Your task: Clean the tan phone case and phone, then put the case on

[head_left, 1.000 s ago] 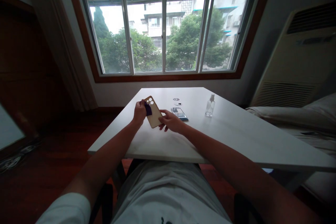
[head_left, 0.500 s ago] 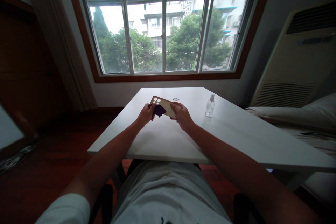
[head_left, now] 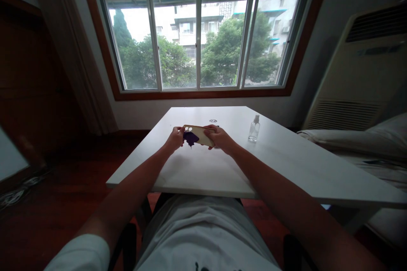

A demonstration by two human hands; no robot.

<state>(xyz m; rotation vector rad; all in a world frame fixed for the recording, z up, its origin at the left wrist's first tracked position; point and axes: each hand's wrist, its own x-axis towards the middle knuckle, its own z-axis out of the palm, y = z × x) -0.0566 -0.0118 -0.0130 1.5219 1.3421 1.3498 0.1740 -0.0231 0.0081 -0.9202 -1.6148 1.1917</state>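
Observation:
A beige phone case (head_left: 200,134) with round camera cutouts is held up over the white table (head_left: 203,173). My right hand (head_left: 219,136) is closed around its right end, thumb on the face toward me. At the left end, my left hand (head_left: 176,138) pinches the case near the cutouts together with a dark purple cloth (head_left: 191,138). The cloth lies against the case's lower left part, and a corner of it hangs below the edge. My left fingertips are partly hidden behind cloth and case.
A clear spray bottle (head_left: 254,128) stands upright on the table, right of my hands. Behind the case lies a small dark ring-like item (head_left: 213,121). Beyond the table are a window (head_left: 197,38) and a tall air conditioner (head_left: 352,72) at the right.
The case has tilted so its face looks flatter, and its left end has come down a little. Both hands keep their hold, with the cloth still at the left end.

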